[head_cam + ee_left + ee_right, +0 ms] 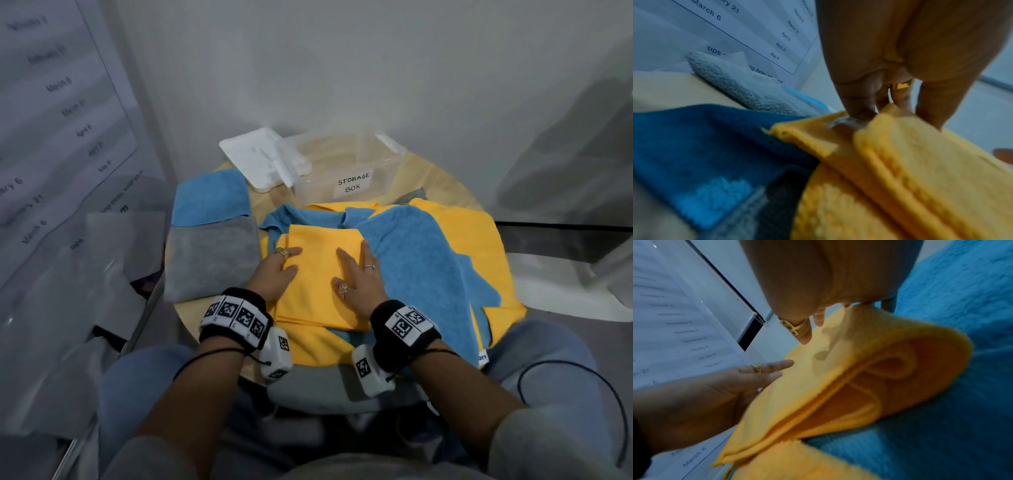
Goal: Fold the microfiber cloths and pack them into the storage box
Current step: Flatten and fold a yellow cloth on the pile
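A folded yellow cloth point(317, 274) point(910, 162) point(838, 386) lies on a pile of spread blue cloth point(421, 253) and yellow cloth point(472, 233) on the round table. My left hand point(279, 270) point(890, 73) lies flat on the folded cloth's left edge, fingers straight. My right hand point(359, 274) point(828, 288) presses flat on its right side. A folded blue cloth point(212, 197) and a folded grey cloth point(212, 260) point(748, 87) sit at the left. The clear storage box point(346, 164) stands behind the pile, with no cloth inside.
The box's white lid point(263, 157) lies left of the box. The round wooden table point(442, 178) stands against a white wall. A printed paper sheet point(58, 113) hangs on the glass at the left. My knees are under the table's near edge.
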`<state>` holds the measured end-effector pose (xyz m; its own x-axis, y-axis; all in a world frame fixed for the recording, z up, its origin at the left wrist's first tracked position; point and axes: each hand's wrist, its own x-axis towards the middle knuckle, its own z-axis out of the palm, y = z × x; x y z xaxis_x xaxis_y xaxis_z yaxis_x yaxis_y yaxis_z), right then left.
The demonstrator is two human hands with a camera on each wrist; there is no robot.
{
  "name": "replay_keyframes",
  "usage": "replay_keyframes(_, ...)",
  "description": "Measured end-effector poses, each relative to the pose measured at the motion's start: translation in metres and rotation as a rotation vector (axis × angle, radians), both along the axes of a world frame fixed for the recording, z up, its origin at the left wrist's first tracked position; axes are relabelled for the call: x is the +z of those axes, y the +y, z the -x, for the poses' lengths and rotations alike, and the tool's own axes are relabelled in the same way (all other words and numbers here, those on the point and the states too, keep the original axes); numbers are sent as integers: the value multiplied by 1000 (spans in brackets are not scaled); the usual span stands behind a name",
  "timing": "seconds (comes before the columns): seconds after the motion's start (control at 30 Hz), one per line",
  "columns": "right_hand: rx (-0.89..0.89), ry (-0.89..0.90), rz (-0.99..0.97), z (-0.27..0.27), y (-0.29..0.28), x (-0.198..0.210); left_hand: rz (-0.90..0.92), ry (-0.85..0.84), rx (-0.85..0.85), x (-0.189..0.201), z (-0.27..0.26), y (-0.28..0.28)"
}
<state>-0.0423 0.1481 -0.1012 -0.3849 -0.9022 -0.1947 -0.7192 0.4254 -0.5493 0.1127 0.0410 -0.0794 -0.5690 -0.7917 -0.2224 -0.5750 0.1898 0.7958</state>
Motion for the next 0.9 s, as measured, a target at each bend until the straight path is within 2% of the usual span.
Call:
replay_keyframes(0.1, -105, -60, 81, 3, -4, 1, 54, -19, -39, -8, -5, -4)
replay_keyframes(0.2, -223, -57, 280, 26, -24, 9, 72, 54, -29, -10, -9, -9)
replay_keyframes(0.27, -194, -88, 313, 43, -41, 18, 64, 99, -12, -8, -13, -13)
replay_keyframes(0.37, -7, -109, 97, 57, -63, 29, 44, 94, 18, -9, -17, -18)
replay_keyframes(0.47, 73, -34, -79, 62, -76, 33, 53, -29, 137, -21, -17, -18)
replay_keyframes(0.53, 86, -60, -104, 66, -81, 34, 35, -158, 216, -29, -16, -17)
replay_keyframes(0.6, 121, -138, -83, 67, -81, 35, -1, -235, 200, -33, -15, -18)
replay_keyframes(0.67, 182, -252, -20, 67, -79, 37, -83, -179, 191, -32, -10, -20)
replay_keyframes(0.73, 261, -293, 1, 66, -80, 40, -166, -119, 249, -26, -4, -24)
replay_keyframes(0.83, 328, -187, -79, 65, -86, 38, -160, -137, 298, -19, 8, -32)
replay_keyframes(0.9, 331, 17, -167, 67, -86, 33, -142, -95, 307, -16, 14, -36)
